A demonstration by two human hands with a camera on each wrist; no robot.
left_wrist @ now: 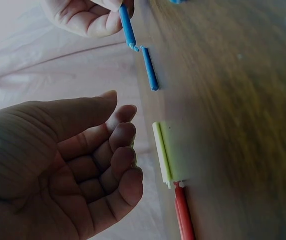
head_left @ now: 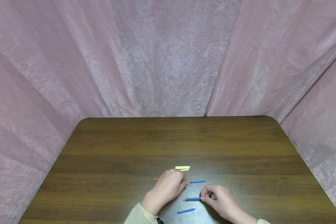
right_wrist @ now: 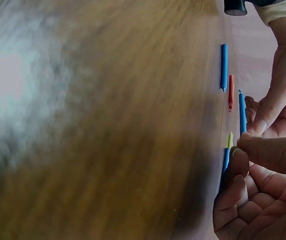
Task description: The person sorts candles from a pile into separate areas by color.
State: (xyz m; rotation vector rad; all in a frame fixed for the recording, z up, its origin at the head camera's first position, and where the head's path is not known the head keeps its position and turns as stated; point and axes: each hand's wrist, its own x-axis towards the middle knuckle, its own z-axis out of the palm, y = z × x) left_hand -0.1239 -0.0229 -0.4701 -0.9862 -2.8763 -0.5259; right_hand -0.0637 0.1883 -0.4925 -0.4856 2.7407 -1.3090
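My right hand (head_left: pixel 220 201) pinches one end of a slim blue candle (head_left: pixel 192 199) between thumb and forefinger. The candle's wick end points left, and in the left wrist view this candle (left_wrist: pixel 127 27) is held off the tabletop. My left hand (head_left: pixel 169 186) hovers over the table with fingers loosely curled and nothing in its grasp, as the left wrist view shows. Just beyond it lie yellow candles (head_left: pixel 182 167) side by side. A red candle (left_wrist: pixel 183 212) lies close to them, mostly hidden by the left hand in the head view.
Another blue candle (head_left: pixel 198 181) lies between the hands, farther back. A third blue candle (head_left: pixel 186 211) rests nearer the front of the brown wooden table (head_left: pixel 106 146). Pink curtains (head_left: pixel 162 62) hang behind the table and along its sides.
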